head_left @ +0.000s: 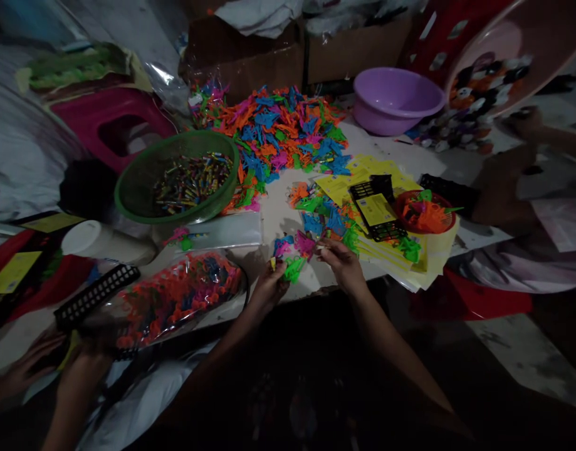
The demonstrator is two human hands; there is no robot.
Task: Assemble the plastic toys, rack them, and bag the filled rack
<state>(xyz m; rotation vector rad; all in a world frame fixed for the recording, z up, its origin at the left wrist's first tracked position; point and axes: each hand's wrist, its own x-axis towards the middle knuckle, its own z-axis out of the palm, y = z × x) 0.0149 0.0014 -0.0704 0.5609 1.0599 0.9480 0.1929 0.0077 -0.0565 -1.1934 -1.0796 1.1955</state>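
Observation:
My left hand (pixel 271 283) is closed at the table's front edge, with a small yellow-ended stick (pixel 273 264) at its fingertips. Touching or just beside those fingers is a bright green plastic piece (pixel 294 269). My right hand (pixel 344 266) pinches thumb and fingers together on something small that I cannot make out. Between the hands lies a magenta plastic piece (pixel 305 243), with blue plastic pieces (pixel 316 222) just behind it. A large heap of orange, blue, green and pink plastic pieces (pixel 278 128) spreads farther back.
A green basin (pixel 128 200) holds many small striped cylinders. To the right are yellow cards (pixel 351 172), a black tray (pixel 388 233), a red bowl (pixel 450 222) and a purple basin (pixel 386 119). Co-workers' hands show at both sides. A filled clear bag (pixel 179 297) lies left.

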